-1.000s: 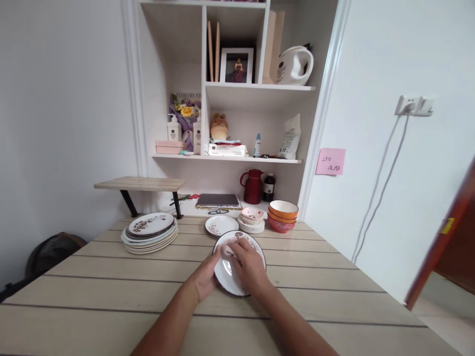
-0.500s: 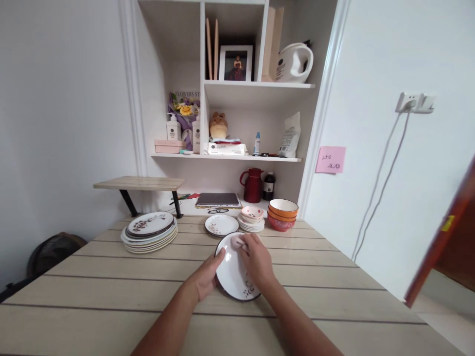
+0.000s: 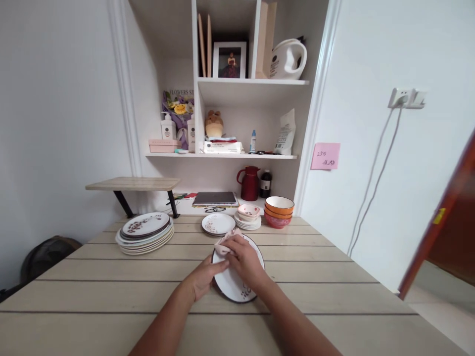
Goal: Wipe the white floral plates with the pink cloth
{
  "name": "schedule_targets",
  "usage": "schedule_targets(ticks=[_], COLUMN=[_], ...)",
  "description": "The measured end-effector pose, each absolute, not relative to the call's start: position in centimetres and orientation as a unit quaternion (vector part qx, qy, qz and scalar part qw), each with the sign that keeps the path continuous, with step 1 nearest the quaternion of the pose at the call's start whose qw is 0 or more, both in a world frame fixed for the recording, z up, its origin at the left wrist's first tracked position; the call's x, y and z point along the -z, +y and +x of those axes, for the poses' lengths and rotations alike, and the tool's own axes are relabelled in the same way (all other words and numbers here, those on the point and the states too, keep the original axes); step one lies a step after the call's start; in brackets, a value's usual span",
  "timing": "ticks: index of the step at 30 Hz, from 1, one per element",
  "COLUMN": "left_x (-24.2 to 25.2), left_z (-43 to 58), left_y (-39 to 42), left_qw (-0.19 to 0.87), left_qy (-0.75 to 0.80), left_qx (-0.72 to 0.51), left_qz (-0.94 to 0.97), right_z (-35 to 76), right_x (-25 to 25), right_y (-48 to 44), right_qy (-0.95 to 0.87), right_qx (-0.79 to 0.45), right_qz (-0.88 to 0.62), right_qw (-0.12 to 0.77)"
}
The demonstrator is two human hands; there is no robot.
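A white plate (image 3: pixel 234 288) with a dark rim and a small floral mark lies on the wooden table (image 3: pixel 111 291) in front of me. My left hand (image 3: pixel 206 276) grips the plate's left edge, thumb on top. My right hand (image 3: pixel 243 261) presses a pale pink cloth (image 3: pixel 224 243) onto the plate's far left part, fingers closed over it. Both forearms reach in from the bottom of the head view.
A stack of large plates (image 3: pixel 144 232) sits at the left. A single small plate (image 3: pixel 217 223), a stack of small dishes (image 3: pixel 248 217) and orange bowls (image 3: pixel 279 211) stand behind. Shelves with a red jug (image 3: pixel 249 183) rise at the back.
My right hand with the cloth has moved across the plate toward its far left edge, and the plate has turned so its floral mark now faces me. The view has shifted slightly.
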State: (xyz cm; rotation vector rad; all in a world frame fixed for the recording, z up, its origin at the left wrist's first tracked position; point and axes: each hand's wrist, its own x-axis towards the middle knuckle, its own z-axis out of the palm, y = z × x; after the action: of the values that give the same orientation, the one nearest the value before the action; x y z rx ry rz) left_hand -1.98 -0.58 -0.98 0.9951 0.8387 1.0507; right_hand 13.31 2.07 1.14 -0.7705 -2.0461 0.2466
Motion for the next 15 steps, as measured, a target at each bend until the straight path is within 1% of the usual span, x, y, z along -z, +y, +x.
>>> schedule_targets(ticks=[4, 8, 15], left_x=[1.0, 1.0, 0.8], left_z=[-1.9, -1.8, -1.9], left_y=[-0.6, -0.5, -0.3], left_qw=[0.666, 0.68, 0.702], left_qy=[0.377, 0.349, 0.316], left_qx=[-0.474, -0.485, -0.536], left_qz=[0.435, 0.425, 0.346], right_z=[13.9, 15.0, 15.9], right_x=[-1.2, -1.3, -1.3], right_y=[2.7, 3.1, 2.8], right_qy=[-0.805, -0.785, -0.79], right_qx=[-0.059, -0.022, -0.02], right_qz=[-0.391, -0.457, -0.522], right_qw=[0.443, 0.418, 0.322])
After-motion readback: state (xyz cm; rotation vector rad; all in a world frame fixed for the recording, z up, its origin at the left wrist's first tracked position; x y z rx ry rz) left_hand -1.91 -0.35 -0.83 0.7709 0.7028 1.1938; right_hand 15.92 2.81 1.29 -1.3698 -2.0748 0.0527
